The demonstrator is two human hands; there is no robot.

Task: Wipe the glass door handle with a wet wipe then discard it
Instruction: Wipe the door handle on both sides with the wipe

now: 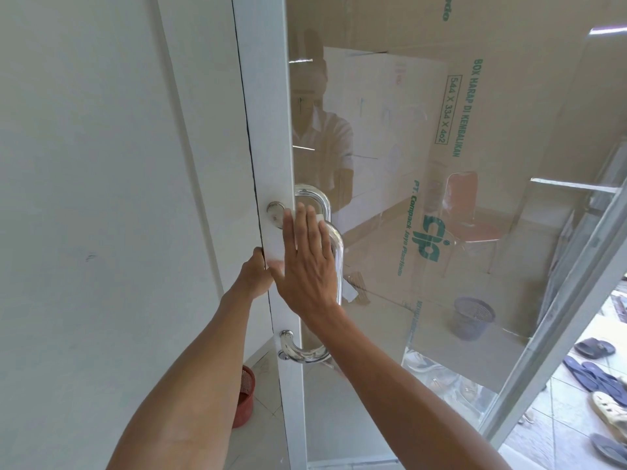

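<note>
A chrome D-shaped door handle (337,259) is fixed to the white frame (268,130) of a glass door. My right hand (307,266) lies flat over the upper part of the handle with straight fingers. A small white piece of the wet wipe (320,218) shows under its fingertips; the rest of the wipe is hidden by the palm. My left hand (254,274) grips the door's edge just left of the right hand, its fingers wrapped behind the frame. A round lock (275,212) sits beside the handle's top mount.
A red mesh basket (246,398) stands on the tiled floor behind the door's edge. Through the glass I see a purple mesh basket (473,317), a red chair (464,212) and a large cardboard sheet (451,106). Sandals (597,368) lie at the right. A white wall (101,198) fills the left.
</note>
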